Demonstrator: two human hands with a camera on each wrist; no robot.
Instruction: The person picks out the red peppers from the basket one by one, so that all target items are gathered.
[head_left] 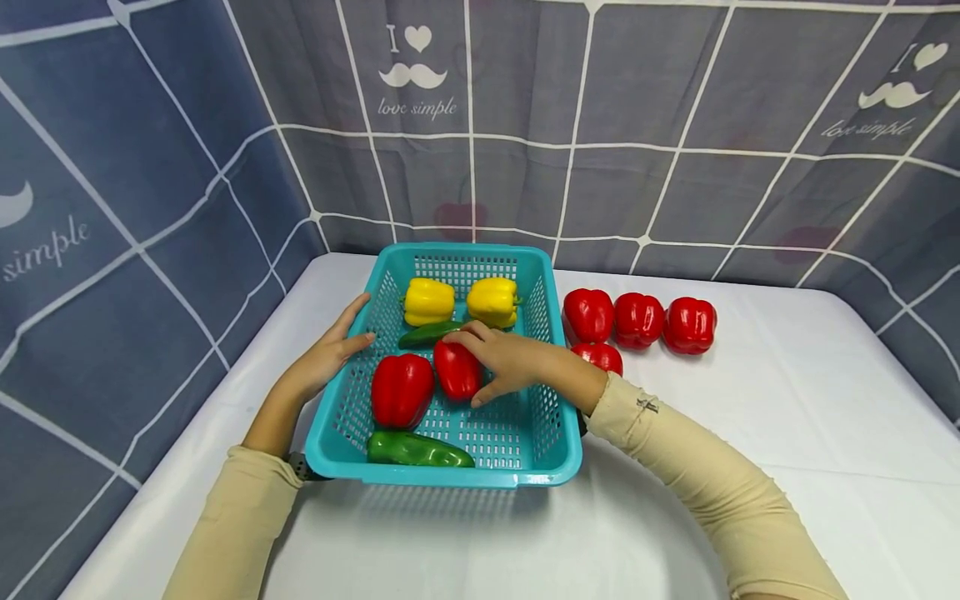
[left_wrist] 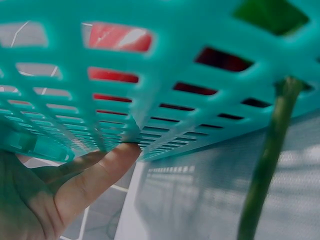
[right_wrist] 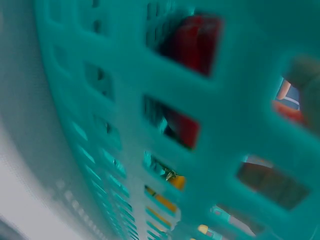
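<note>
Hands sit apart: the left hand [head_left: 322, 362] holds the left rim of the basket [head_left: 450, 477], its thumb over the edge, while the right hand [head_left: 513, 358] reaches inside and grips a red pepper [head_left: 456, 371], thumb on one side and fingers over the top. That pepper is near the basket's middle; whether it touches the bottom, I cannot tell. Its glossy skin looks slippery, so a wide, cupped hold should serve better than a hard pinch. It would be wise to brace the basket firmly, lower gently and release only when the pepper sits steady, clear of its neighbour. A stem [left_wrist: 270, 160] pokes out through the weave on the left, so sliding the basket could snag it.

Now the count, biggest first: one grey-blue cloth [head_left: 525, 92] behind, one white table [head_left: 787, 400], one basket on it. Six red ones: the gripped one, another [head_left: 402, 390] just left of it, and four [head_left: 639, 320] grouped on the table right of the basket. Two yellow peppers [head_left: 429, 302] lie at the basket's far end. Two green: a long pepper [head_left: 420, 450] along the near wall and a slimmer dark one [head_left: 429, 335], partly hidden by the right hand.
</note>
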